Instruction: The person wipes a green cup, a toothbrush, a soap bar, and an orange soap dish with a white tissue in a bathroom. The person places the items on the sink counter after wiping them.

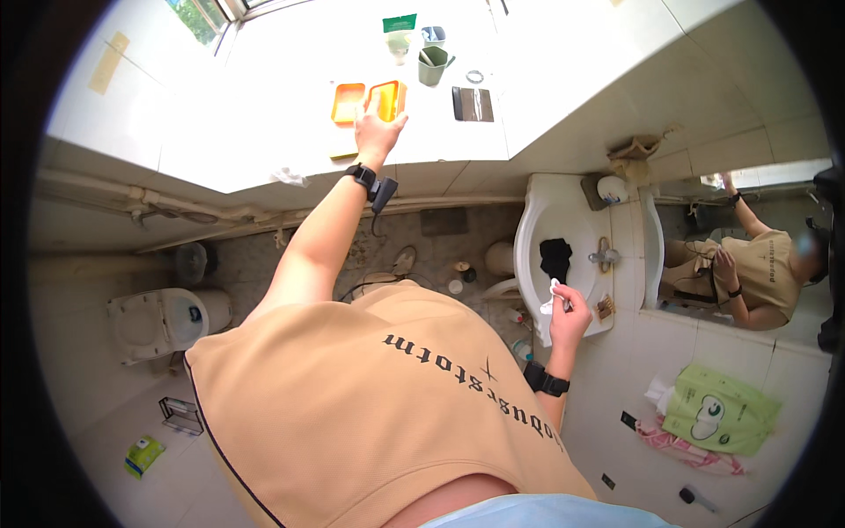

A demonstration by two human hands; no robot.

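My left hand reaches onto the windowsill, its fingers at an open orange plastic box with a yellow inside; whether they grip it is unclear. A second orange tray or lid lies beside it. Over the near edge of the white washbasin, my right hand pinches a small white cloth or tissue between thumb and fingers. A crumpled black cloth lies in the basin, just beyond the white piece.
On the sill stand a green cup, a tube and a dark flat pouch. A faucet and brush are at the basin's wall side. The mirror is right, the toilet left, and bottles stand on the floor.
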